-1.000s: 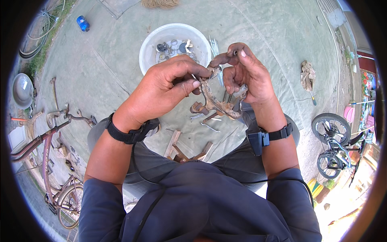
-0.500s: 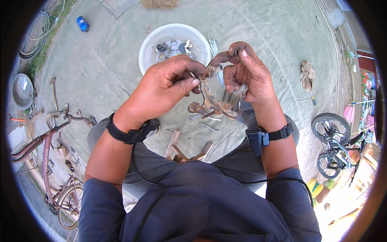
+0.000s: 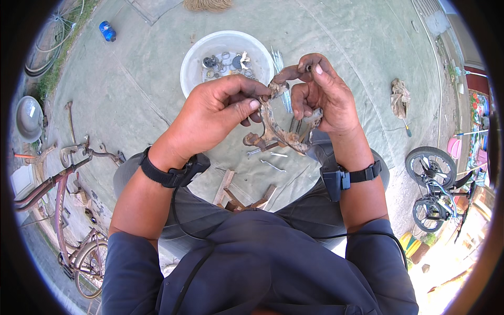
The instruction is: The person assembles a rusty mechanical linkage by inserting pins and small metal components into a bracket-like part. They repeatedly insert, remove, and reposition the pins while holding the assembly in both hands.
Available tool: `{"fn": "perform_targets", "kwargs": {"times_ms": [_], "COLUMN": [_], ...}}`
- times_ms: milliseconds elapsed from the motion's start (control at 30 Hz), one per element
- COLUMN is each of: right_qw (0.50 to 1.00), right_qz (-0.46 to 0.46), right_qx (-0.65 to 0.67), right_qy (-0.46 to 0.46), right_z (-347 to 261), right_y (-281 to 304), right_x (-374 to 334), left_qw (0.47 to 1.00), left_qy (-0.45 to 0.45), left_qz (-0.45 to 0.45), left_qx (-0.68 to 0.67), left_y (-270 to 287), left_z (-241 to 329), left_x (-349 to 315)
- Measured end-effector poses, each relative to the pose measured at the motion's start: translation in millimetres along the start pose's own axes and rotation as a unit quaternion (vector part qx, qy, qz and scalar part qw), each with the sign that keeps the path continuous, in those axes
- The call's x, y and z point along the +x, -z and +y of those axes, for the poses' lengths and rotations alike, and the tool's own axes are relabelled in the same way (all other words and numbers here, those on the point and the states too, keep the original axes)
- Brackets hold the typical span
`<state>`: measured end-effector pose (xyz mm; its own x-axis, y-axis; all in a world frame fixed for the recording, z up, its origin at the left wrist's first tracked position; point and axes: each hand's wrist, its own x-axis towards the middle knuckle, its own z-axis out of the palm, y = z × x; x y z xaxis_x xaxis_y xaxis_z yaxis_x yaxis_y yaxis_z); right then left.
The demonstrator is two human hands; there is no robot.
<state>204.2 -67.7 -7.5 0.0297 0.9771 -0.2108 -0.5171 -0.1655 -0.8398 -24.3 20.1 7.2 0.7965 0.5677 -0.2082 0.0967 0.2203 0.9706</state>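
My left hand pinches the upper end of a rusty, grimy curved metal part, shaped like a bicycle brake arm, between thumb and fingers. It hangs in the air above the ground sheet, its lower end curving to the right. My right hand is curled at the part's right side, its fingers dirty. Between its thumb and index finger sits a small dark nut-like piece. How firmly the right hand's other fingers touch the curved part is hard to see.
Beyond my hands stands a white basin with small metal parts. Beside it lie thin metal rods; wrenches and a wooden frame lie nearer. A bicycle is at left, a small-wheeled bike at right, a rag nearby.
The curved metal part has tilted very slightly in my left hand. Both hands stay in almost the same place, with the same grips.
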Motion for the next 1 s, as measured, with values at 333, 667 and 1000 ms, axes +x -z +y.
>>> {"fn": "perform_targets", "kwargs": {"times_ms": [333,667,1000], "right_qw": [1.000,0.995,0.989], "right_qz": [0.001,0.061,0.092], "right_qx": [0.010,0.078,0.107], "right_qy": [-0.008,-0.030,-0.054], "right_z": [2,18,35], "right_y": [1,4,6], "right_x": [0,5,9], "left_qw": [0.998,0.987,0.990], "left_qy": [0.030,0.062,0.054], "left_qz": [-0.014,-0.017,-0.004], "left_qx": [-0.049,-0.145,-0.131], "left_y": [1,2,-1], "left_z": [2,1,3], "left_x": [1,6,8]}}
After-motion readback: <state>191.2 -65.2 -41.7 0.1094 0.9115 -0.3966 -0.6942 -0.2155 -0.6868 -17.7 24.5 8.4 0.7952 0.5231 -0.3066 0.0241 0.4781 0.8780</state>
